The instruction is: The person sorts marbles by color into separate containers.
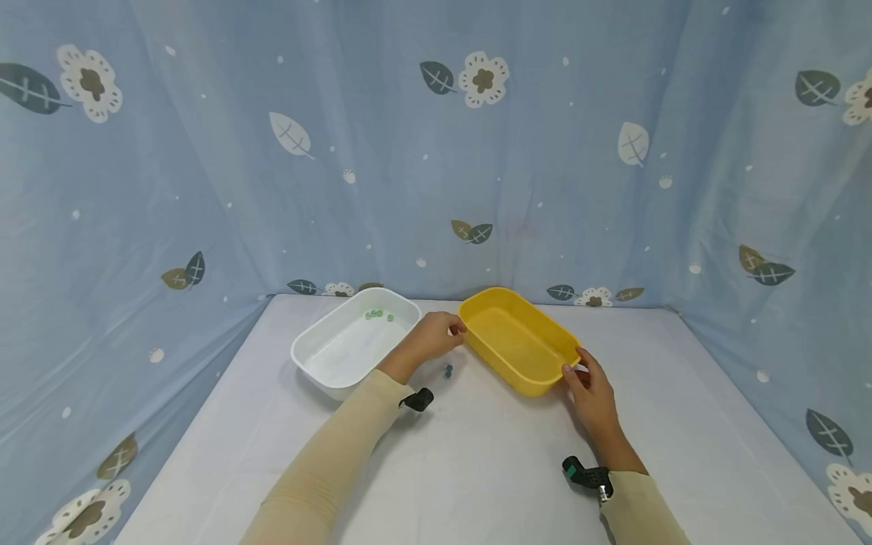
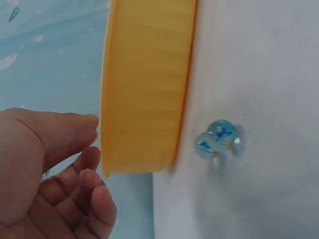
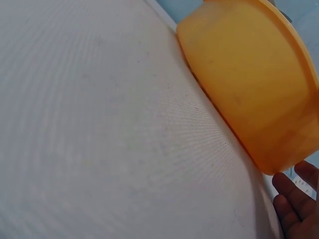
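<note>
A yellow plastic basin [image 1: 521,341] stands right of centre on the table. At its near right corner, my right hand [image 1: 593,393] grips the rim between thumb and fingers; in the right wrist view its fingertips [image 3: 283,183] show by the basin's end. My left hand [image 1: 432,337] is at the basin's left edge, fingers loosely curled, and a gap shows between thumb and fingers in the left wrist view. Whether it touches the rim is unclear. Two clear marbles with blue inside [image 2: 223,132] lie together on the table below that hand.
A white basin [image 1: 313,371] stands to the left, under my left forearm, with several small green marbles [image 1: 375,312] at its far end. White cloth [image 1: 477,469] covers the table. A blue patterned curtain [image 1: 381,151] hangs at the back and sides.
</note>
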A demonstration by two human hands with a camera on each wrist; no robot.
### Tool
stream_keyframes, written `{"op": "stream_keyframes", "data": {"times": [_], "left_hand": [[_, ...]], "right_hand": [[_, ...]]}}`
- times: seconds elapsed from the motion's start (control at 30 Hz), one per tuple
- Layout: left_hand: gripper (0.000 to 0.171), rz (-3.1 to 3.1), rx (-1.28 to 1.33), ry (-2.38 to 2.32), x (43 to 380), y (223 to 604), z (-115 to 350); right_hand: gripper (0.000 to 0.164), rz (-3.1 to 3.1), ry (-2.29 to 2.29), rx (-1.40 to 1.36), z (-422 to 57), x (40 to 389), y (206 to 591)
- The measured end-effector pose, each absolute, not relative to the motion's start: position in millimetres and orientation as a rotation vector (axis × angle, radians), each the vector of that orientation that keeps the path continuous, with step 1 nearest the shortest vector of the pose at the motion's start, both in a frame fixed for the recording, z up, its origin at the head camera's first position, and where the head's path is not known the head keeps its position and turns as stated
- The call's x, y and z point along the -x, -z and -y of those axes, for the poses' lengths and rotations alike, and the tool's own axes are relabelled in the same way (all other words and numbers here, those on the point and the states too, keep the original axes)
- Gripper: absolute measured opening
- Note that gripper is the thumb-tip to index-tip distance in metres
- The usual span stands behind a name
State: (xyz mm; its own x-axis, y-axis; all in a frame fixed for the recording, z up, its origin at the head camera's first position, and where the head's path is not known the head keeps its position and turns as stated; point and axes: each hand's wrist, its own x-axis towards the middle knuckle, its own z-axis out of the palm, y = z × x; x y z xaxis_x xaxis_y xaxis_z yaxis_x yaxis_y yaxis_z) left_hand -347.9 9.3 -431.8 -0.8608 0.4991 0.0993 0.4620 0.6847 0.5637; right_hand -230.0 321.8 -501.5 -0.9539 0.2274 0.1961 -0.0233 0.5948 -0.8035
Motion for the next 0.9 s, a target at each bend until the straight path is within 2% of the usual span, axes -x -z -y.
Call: {"op": "stream_keyframes", "data": {"times": [0.53,0.9], "left_hand": [[0.012,-2.831,-0.809,-0.823,328.5,457.3,3.9],[0.012,-2.822,-0.913,-0.705,310.7,456.9,12.7]], "right_hand": [[0.070,2.536,-1.294,0.166,-323.5,230.2,507.0],[0.071,2.552,-1.295,0.181,-322.6,231.4,502.8]]}}
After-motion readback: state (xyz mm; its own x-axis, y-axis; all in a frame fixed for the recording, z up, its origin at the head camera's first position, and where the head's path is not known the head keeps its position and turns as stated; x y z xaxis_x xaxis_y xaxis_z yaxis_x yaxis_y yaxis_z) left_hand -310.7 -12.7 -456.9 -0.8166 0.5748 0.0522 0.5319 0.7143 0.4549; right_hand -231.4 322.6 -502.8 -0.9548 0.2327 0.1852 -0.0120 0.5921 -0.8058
